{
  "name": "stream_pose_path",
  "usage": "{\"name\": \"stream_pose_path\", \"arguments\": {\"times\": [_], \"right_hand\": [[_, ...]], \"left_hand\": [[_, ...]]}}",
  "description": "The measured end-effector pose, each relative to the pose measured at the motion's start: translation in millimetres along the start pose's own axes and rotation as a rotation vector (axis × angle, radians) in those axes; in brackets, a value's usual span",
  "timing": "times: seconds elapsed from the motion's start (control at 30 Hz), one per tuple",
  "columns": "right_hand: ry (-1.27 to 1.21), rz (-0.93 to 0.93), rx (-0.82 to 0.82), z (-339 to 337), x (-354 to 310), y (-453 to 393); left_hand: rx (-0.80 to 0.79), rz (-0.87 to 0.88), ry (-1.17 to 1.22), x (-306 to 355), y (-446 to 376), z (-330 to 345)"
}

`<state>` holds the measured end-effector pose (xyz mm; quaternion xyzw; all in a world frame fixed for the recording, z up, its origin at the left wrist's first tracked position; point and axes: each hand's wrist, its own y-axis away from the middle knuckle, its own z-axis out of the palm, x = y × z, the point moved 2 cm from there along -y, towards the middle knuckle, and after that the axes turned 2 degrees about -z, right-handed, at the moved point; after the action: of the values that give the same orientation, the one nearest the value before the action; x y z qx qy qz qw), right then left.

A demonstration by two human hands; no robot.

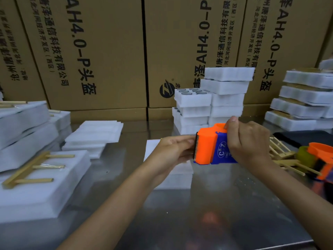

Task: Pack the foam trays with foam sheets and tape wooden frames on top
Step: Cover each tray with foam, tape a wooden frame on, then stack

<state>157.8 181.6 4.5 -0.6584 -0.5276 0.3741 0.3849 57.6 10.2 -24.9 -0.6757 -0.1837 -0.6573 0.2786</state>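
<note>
Both hands (248,139) hold tape dispenser (212,147) above bare table (207,213).

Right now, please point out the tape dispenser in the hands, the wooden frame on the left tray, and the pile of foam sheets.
tape dispenser (210,150): head view, on its orange front.
wooden frame (27,169): head view, on its long bar.
pile of foam sheets (97,131): head view, on the top sheet.

- We hold an orange-and-blue tape dispenser (212,147) above the steel table (216,204): right hand (250,141) gripping its body, left hand (173,150) at the toothed blade.
- Left of the dispenser, a wooden frame (30,168) lies on a foam tray (41,192) (tape glints across it).
- Behind the dispenser stand stacked foam trays (210,107).
</note>
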Motion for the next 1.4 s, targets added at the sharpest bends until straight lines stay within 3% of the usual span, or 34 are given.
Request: {"name": "stream_pose_path", "arguments": {"times": [0.07,0.2,0.27,0.47,0.6,0.67,0.8,0.97,1.07,1.17,1.4], "right_hand": [[0.063,-0.081,-0.071,0.9,-4.5,-3.1],[0.343,-0.448,-0.248,11.7,-15.4,-16.4],[0.447,-0.494,-0.343,24.2,-18.3,-26.9],[0.554,-0.47,-0.481,53.8,-8.9,-46.7],[0.523,-0.338,-0.701,56.1,30.2,-47.0],[0.536,-0.303,-0.812,58.5,51.1,-49.3],[0.479,-0.22,-0.964,79.4,74.5,-58.8],[0.45,-0.104,-1.053,114.6,88.4,-67.0],[0.475,-0.13,-1.17,135.5,99.5,-53.9],[0.396,-0.069,-1.23,153.7,105.8,-36.7],[0.295,0.004,-1.101,164.9,117.0,-28.2]], "left_hand": [[0.049,-0.023,0.022,0.4,-1.1,-6.8],[0.194,-0.103,0.013,7.7,-7.9,-21.1],[0.235,-0.149,-0.014,16.0,-12.6,-30.8],[0.321,-0.225,0.096,38.4,-9.7,-103.9],[0.562,-0.318,0.222,42.8,8.5,-204.7],[0.521,-0.412,0.187,43.0,15.9,-230.0],[0.408,-0.428,0.043,36.7,0.3,-229.1],[0.558,-0.405,-0.339,-4.4,-30.8,-214.9],[0.468,-0.421,-0.632,-42.7,-38.7,-200.8],[0.414,-0.449,-0.76,-79.5,-44.1,-177.0],[0.359,-0.197,-0.898,-109.1,-42.9,-148.7]]}}
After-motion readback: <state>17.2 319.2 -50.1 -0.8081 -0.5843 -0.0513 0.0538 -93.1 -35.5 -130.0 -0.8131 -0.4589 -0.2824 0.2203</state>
